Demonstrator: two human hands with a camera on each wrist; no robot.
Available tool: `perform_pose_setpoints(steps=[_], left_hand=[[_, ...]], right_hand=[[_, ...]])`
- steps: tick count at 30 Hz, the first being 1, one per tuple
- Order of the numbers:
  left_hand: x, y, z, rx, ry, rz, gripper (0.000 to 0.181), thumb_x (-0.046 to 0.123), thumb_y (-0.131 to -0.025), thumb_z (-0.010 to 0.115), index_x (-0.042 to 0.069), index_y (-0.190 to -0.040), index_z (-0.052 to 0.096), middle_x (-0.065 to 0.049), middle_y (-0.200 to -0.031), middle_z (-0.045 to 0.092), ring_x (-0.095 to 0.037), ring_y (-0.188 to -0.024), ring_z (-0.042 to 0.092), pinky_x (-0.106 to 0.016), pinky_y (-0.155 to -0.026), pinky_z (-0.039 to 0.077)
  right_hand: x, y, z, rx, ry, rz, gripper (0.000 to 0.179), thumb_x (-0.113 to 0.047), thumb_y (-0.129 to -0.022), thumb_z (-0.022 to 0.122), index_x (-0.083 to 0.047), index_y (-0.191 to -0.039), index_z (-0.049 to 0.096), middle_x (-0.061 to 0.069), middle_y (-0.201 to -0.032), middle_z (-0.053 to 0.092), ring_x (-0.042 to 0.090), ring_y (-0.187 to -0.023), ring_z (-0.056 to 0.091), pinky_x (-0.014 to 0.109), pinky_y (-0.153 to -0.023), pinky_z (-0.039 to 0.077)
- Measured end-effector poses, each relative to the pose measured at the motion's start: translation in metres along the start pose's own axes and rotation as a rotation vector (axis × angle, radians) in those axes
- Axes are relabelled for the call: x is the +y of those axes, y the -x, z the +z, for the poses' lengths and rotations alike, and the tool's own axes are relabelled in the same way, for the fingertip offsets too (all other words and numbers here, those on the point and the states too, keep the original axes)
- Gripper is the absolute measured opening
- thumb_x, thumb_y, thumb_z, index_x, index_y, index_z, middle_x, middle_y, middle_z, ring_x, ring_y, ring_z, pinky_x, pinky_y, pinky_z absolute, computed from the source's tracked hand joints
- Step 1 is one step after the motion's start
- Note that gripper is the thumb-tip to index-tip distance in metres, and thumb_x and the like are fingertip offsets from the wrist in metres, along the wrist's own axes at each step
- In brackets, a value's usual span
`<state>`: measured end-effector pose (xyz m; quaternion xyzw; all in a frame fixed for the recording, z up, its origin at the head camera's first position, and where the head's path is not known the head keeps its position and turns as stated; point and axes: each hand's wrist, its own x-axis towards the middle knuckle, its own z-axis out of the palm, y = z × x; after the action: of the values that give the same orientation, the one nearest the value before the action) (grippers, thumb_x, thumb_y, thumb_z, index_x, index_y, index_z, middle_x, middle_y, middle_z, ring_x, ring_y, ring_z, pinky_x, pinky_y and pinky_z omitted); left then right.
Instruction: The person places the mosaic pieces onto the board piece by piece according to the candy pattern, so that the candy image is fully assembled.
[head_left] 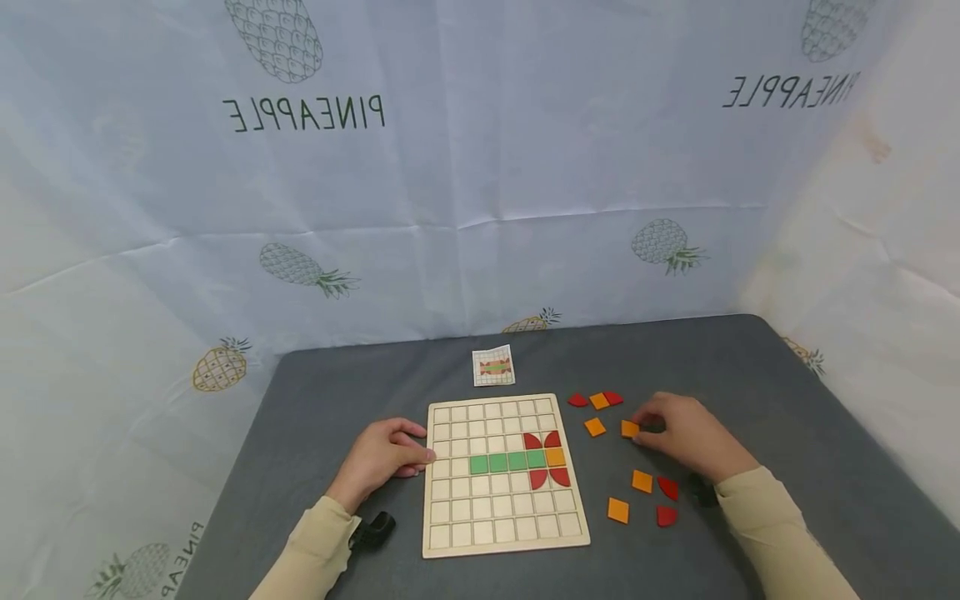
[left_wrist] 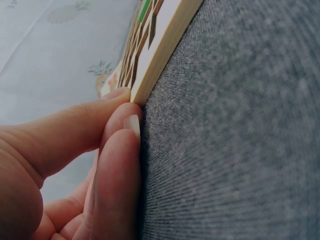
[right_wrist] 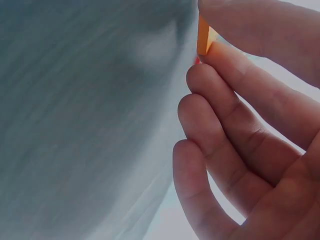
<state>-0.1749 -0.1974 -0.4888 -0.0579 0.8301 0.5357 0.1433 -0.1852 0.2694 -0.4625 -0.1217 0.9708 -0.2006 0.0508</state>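
A wooden grid board (head_left: pixel 502 531) lies on the dark table. On it a row of green square tiles (head_left: pixel 498 462) ends in an orange square at the right, with red quarter-round tiles (head_left: pixel 538 478) above and below. My left hand (head_left: pixel 381 457) grips the board's left edge, thumb over the rim and fingertips against its side (left_wrist: pixel 162 55). To the right of the board, my right hand (head_left: pixel 688 431) pinches an orange square tile (head_left: pixel 629 428) between thumb and index finger. That tile shows edge-on in the right wrist view, the other fingers (right_wrist: pixel 200 117) loosely bent below.
Loose orange squares (head_left: pixel 618 510) and red quarter-round pieces (head_left: pixel 667 516) are scattered right of the board. A small printed pattern card (head_left: pixel 492 366) lies behind it. Pineapple-printed cloth (head_left: pixel 465 167) hangs at the back and sides of the table (head_left: pixel 360 375).
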Motion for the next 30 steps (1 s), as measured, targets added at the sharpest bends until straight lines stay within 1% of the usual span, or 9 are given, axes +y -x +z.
perform_pose_setpoints(steps=[8,12,16,19,22,25,30], left_hand=[[0.0,0.0,-0.001,-0.009,0.018,0.003,0.048,0.02,-0.076,0.091,0.005,-0.116,0.069,-0.008,-0.085,0.077,-0.018,-0.072,0.074,-0.034,-0.067,0.064],[0.001,0.0,-0.001,0.0,0.011,-0.001,0.049,0.02,-0.075,0.092,0.005,-0.115,0.069,-0.007,-0.084,0.077,-0.018,-0.071,0.074,-0.033,-0.066,0.064],[0.001,-0.001,0.0,0.003,0.007,-0.001,0.048,0.02,-0.075,0.092,0.005,-0.115,0.069,-0.007,-0.084,0.076,-0.017,-0.071,0.073,-0.033,-0.066,0.064],[0.001,-0.001,0.0,0.001,0.007,0.003,0.047,0.019,-0.076,0.092,0.005,-0.115,0.069,-0.007,-0.084,0.076,-0.017,-0.071,0.074,-0.033,-0.066,0.064],[0.001,-0.001,0.0,0.0,0.012,0.003,0.047,0.018,-0.076,0.091,0.005,-0.115,0.069,-0.008,-0.084,0.076,-0.018,-0.071,0.074,-0.033,-0.066,0.064],[0.001,-0.001,-0.001,0.0,0.021,0.0,0.047,0.018,-0.076,0.091,0.005,-0.115,0.069,-0.008,-0.085,0.076,-0.018,-0.071,0.074,-0.033,-0.067,0.064],[0.0,-0.002,-0.001,0.003,0.022,-0.004,0.047,0.018,-0.076,0.091,0.005,-0.115,0.069,-0.008,-0.085,0.076,-0.018,-0.07,0.074,-0.033,-0.066,0.064]], right_hand=[[-0.059,-0.032,0.014,0.024,-0.031,-0.067,0.02,-0.025,-0.085,0.085,-0.019,-0.103,0.078,-0.005,-0.098,0.068,0.013,-0.089,0.064,0.038,-0.082,0.06],[-0.086,-0.042,0.023,0.023,-0.056,-0.094,0.021,-0.024,-0.084,0.086,-0.019,-0.103,0.079,-0.005,-0.096,0.068,0.012,-0.087,0.064,0.035,-0.082,0.06],[-0.107,-0.047,0.032,0.006,-0.084,-0.122,0.018,-0.024,-0.083,0.086,-0.02,-0.099,0.08,-0.006,-0.091,0.067,0.01,-0.08,0.059,0.029,-0.075,0.055],[-0.118,-0.049,0.04,-0.018,-0.095,-0.145,0.016,-0.025,-0.084,0.085,-0.02,-0.098,0.08,-0.008,-0.089,0.066,0.007,-0.076,0.056,0.026,-0.071,0.053],[-0.126,-0.048,0.046,-0.034,-0.092,-0.188,0.016,-0.026,-0.084,0.086,-0.021,-0.098,0.08,-0.01,-0.091,0.066,0.004,-0.077,0.056,0.023,-0.071,0.054],[-0.131,-0.048,0.05,-0.038,-0.077,-0.232,0.016,-0.027,-0.084,0.086,-0.022,-0.098,0.08,-0.01,-0.092,0.066,0.004,-0.079,0.055,0.022,-0.071,0.053],[-0.134,-0.048,0.052,-0.033,-0.049,-0.261,0.016,-0.028,-0.083,0.087,-0.024,-0.096,0.079,-0.01,-0.091,0.065,0.004,-0.077,0.053,0.021,-0.069,0.052]])
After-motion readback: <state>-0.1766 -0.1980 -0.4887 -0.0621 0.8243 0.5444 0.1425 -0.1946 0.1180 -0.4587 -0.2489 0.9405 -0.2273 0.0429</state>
